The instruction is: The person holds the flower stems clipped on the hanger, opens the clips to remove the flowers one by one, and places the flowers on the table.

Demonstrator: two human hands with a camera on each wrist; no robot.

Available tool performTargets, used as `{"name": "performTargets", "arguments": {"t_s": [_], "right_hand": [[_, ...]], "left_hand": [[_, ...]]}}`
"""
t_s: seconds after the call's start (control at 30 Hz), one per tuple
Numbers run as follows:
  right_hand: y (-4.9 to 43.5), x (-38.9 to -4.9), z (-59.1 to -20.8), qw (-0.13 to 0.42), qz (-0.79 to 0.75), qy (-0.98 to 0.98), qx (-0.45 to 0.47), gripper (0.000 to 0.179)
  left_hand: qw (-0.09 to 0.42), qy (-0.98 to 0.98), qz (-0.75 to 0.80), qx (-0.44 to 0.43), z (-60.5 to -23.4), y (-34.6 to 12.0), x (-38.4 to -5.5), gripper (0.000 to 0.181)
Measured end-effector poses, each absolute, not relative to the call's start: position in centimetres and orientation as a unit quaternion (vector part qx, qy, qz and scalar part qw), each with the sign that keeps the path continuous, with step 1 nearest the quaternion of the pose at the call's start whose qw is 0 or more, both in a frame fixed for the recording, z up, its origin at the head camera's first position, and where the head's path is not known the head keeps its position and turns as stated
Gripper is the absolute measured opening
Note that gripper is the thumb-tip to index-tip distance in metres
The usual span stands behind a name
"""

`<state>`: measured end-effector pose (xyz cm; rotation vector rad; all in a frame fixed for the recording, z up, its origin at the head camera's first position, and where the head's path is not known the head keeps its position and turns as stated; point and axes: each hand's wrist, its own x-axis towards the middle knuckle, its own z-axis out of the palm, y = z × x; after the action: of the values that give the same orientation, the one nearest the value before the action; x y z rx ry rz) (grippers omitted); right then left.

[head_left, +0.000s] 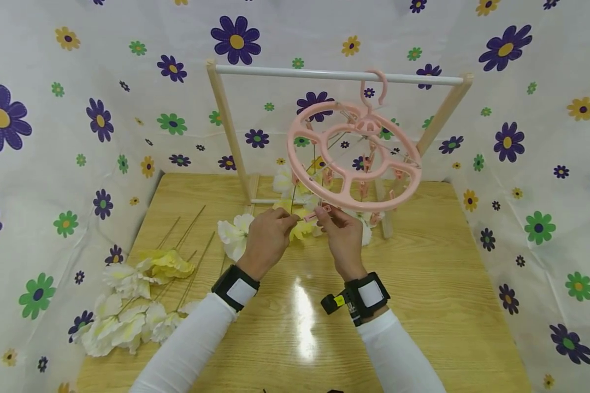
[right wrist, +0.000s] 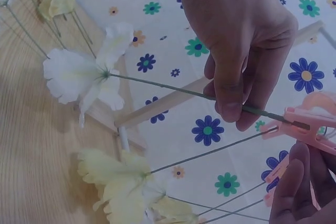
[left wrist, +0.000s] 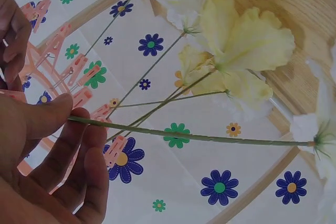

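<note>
My left hand [head_left: 267,237] pinches the green stem [left wrist: 210,139] of a white artificial flower [right wrist: 79,80] between thumb and fingers, near the stem's end. The flower hangs out to the left of that hand. My right hand [head_left: 344,237] grips a pink clothespin [right wrist: 310,124] under the front rim of a round pink clip hanger [head_left: 292,144]. In the right wrist view the tip of the stem lies between the clothespin's jaws. Other clothespins on the hanger hold stems of white and yellow flowers [left wrist: 247,45], which hang heads down behind my hands.
The hanger's hook [head_left: 382,87] hangs on a white rod [head_left: 295,71] between wooden posts [head_left: 228,128]. On the left of the wooden table [head_left: 423,273] lie several loose white flowers [head_left: 128,327] and a yellow flower [head_left: 172,265]. Flower-printed cloth [head_left: 536,164] surrounds the table.
</note>
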<state>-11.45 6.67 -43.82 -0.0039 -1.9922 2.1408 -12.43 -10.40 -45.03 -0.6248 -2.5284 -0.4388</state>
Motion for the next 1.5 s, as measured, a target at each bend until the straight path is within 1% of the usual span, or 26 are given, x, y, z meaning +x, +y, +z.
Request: {"name": "performTargets", "arguments": {"t_s": [0.23, 0.4, 0.57, 0.73, 0.83, 0.97, 1.07, 1.2, 1.27, 1.37, 1.43, 1.5], "right_hand": [[7.5, -11.4, -43.9, 0.111, 0.736, -0.667, -0.032, 0.031], [8.0, -11.3, -44.2, 0.108, 0.745, -0.656, -0.060, 0.031], [8.7, -11.4, -44.4, 0.105, 0.753, -0.646, -0.069, 0.032], [9.2, -11.4, -44.5, 0.097, 0.757, -0.643, -0.059, 0.033], [9.6, -11.4, -44.4, 0.095, 0.763, -0.636, -0.055, 0.027], [10.0, -11.4, -44.2, 0.094, 0.775, -0.623, -0.049, 0.019], [10.1, -11.5, -44.2, 0.088, 0.777, -0.622, -0.040, 0.023], [10.0, -11.4, -44.1, 0.077, 0.775, -0.627, -0.031, 0.030], [9.9, -11.4, -44.1, 0.071, 0.774, -0.628, -0.026, 0.032], [9.9, -11.3, -44.0, 0.065, 0.776, -0.627, -0.015, 0.034], [9.9, -11.3, -44.0, 0.064, 0.778, -0.625, -0.012, 0.033], [9.9, -11.2, -43.9, 0.062, 0.782, -0.620, -0.012, 0.029]], "left_hand": [[0.230, -0.935, -0.150, -0.225, -44.6, -10.4, -12.1, 0.009], [0.222, -0.943, -0.148, -0.198, -44.5, -11.7, -11.7, 0.009], [0.199, -0.955, -0.177, -0.130, -43.4, -14.5, -11.8, 0.013], [0.181, -0.961, -0.205, -0.051, -41.7, -18.1, -12.8, 0.017], [0.148, -0.969, -0.197, -0.002, -41.6, -20.2, -13.7, 0.019], [0.072, -0.981, -0.172, 0.049, -42.6, -22.5, -15.1, 0.019], [0.017, -0.986, -0.153, 0.067, -44.1, -23.7, -16.3, 0.018], [-0.036, -0.986, -0.134, 0.088, -46.3, -24.8, -17.8, 0.016], [-0.046, -0.985, -0.126, 0.104, -47.1, -25.0, -18.3, 0.015], [-0.043, -0.985, -0.124, 0.113, -47.4, -24.3, -18.9, 0.017], [-0.034, -0.986, -0.134, 0.098, -47.0, -23.3, -19.1, 0.019], [-0.027, -0.984, -0.162, 0.066, -46.3, -21.7, -19.1, 0.027]]}}
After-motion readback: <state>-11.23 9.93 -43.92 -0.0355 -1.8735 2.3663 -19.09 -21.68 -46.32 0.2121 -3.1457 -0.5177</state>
